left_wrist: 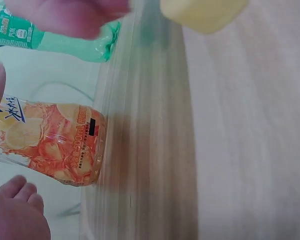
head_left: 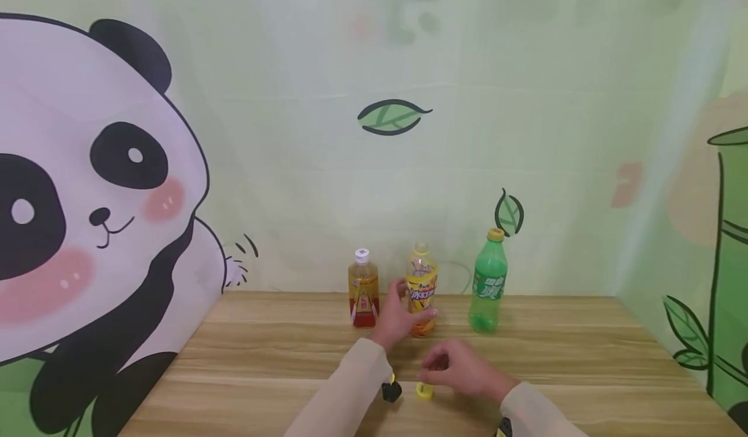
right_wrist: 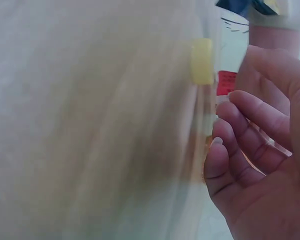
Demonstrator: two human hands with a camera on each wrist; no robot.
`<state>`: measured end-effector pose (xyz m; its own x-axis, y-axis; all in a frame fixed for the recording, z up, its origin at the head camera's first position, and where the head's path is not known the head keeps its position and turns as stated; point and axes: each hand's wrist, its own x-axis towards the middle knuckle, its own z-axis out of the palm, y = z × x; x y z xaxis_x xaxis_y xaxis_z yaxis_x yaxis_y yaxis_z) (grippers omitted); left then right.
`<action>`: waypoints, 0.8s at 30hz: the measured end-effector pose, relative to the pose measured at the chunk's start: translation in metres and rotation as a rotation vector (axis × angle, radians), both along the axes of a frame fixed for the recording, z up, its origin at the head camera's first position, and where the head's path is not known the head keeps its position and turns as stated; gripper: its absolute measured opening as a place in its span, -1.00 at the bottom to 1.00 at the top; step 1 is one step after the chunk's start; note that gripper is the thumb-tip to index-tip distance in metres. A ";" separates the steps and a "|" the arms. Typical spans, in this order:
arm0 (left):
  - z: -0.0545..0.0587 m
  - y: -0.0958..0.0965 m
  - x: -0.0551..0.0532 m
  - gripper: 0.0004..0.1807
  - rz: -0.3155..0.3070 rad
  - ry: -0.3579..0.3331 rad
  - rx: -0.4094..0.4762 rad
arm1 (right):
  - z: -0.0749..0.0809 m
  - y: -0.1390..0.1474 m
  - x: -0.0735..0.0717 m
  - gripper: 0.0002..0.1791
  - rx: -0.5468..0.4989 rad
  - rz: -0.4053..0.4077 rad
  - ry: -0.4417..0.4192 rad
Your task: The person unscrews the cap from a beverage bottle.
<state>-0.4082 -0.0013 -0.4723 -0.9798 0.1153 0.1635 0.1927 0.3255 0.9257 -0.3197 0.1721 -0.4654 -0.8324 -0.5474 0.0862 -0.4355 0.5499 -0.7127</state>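
Note:
A clear bottle of orange drink (head_left: 422,287) with a yellow label and a bare neck stands upright on the wooden table (head_left: 280,359). My left hand (head_left: 398,320) is beside it, thumb extended across its front in the head view. In the left wrist view the bottle's orange lower part (left_wrist: 60,142) shows between thumb and loosely bent fingers (left_wrist: 22,200). Closer to me, a yellow bottle cap (head_left: 424,391) lies on the table. My right hand (head_left: 461,367) hovers right by the cap with loosely curved fingers; in the right wrist view, the cap (right_wrist: 202,61) is apart from the fingertips.
Left of the orange drink stands a bottle with a white cap and reddish-brown drink (head_left: 363,291). To the right is a green bottle (head_left: 489,284) with a yellow cap. A panda-printed cloth (head_left: 292,164) hangs behind the table. Small dark devices (head_left: 391,389) sit at the wrists.

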 end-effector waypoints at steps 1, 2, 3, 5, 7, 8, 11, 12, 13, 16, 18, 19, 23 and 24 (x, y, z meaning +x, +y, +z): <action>0.001 -0.001 0.002 0.15 0.005 0.005 0.006 | 0.001 0.001 -0.001 -0.79 0.002 -0.009 0.007; 0.001 -0.002 0.003 0.17 0.011 0.012 0.008 | 0.002 0.001 -0.001 -0.80 -0.004 -0.016 0.012; 0.002 -0.002 0.005 0.18 0.016 0.016 0.012 | 0.004 0.002 -0.002 -0.81 -0.005 -0.025 0.020; 0.002 -0.004 0.008 0.20 0.023 0.028 0.015 | 0.006 0.003 -0.002 -0.82 -0.013 -0.042 0.040; 0.002 -0.005 0.011 0.20 0.024 0.035 0.017 | 0.008 0.004 -0.003 -0.84 -0.022 -0.057 0.079; 0.003 -0.005 0.014 0.19 0.023 0.042 0.020 | 0.009 0.005 -0.003 -0.85 -0.028 -0.067 0.095; 0.004 -0.006 0.021 0.19 0.017 0.068 0.028 | 0.014 0.008 -0.002 -0.82 -0.052 -0.107 0.128; 0.005 -0.006 0.024 0.19 0.015 0.079 0.032 | 0.016 0.009 -0.002 -0.80 -0.062 -0.119 0.130; 0.006 -0.006 0.026 0.19 0.016 0.093 0.032 | 0.018 0.010 -0.001 -0.78 -0.069 -0.132 0.129; 0.009 -0.006 0.034 0.18 0.028 0.129 0.027 | 0.026 0.013 0.001 -0.74 -0.106 -0.169 0.105; 0.010 -0.004 0.040 0.17 0.045 0.155 0.027 | 0.031 0.015 0.002 -0.74 -0.124 -0.191 0.095; 0.011 -0.004 0.043 0.16 0.053 0.176 0.026 | 0.033 0.016 0.002 -0.74 -0.138 -0.199 0.095; 0.012 0.001 0.052 0.08 0.079 0.270 0.049 | 0.041 0.020 0.003 -0.76 -0.190 -0.232 0.104; 0.011 0.003 0.054 0.04 0.080 0.300 0.049 | 0.043 0.021 0.004 -0.76 -0.203 -0.247 0.111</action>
<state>-0.3546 0.0015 -0.4610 -0.8925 0.0247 0.4503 0.4354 0.3072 0.8462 -0.3160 0.1932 -0.4222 -0.9173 -0.2925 0.2701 -0.3875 0.5005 -0.7742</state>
